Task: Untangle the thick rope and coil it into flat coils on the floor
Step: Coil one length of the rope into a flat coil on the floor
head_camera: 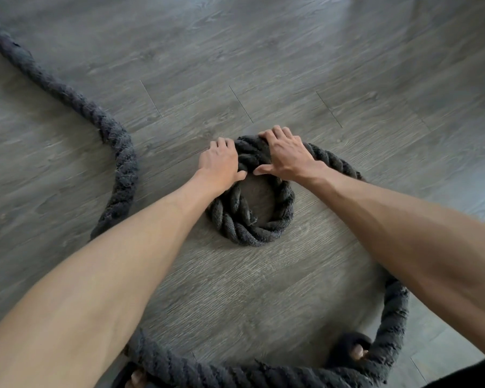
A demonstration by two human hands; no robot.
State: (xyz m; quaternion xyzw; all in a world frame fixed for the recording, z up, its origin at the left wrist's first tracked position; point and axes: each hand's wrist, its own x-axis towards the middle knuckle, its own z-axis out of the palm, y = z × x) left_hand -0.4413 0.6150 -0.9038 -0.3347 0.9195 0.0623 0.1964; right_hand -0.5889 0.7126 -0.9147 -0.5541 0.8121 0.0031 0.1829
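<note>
A thick, dark grey twisted rope [115,152] snakes in from the upper left and curves down under my left arm. It runs along the bottom edge and rises on the right. Its end forms a small ring-shaped coil [252,228] flat on the floor in the middle. My left hand [220,163] grips the top left of that coil, fingers curled over the rope. My right hand [284,155] grips the top of the coil right beside it, thumb on the inner side. My arms hide parts of the rope.
The grey wood-look plank floor [263,65] stretches out all around. My feet in dark sandals [353,351] show at the bottom edge, with the rope lying against them.
</note>
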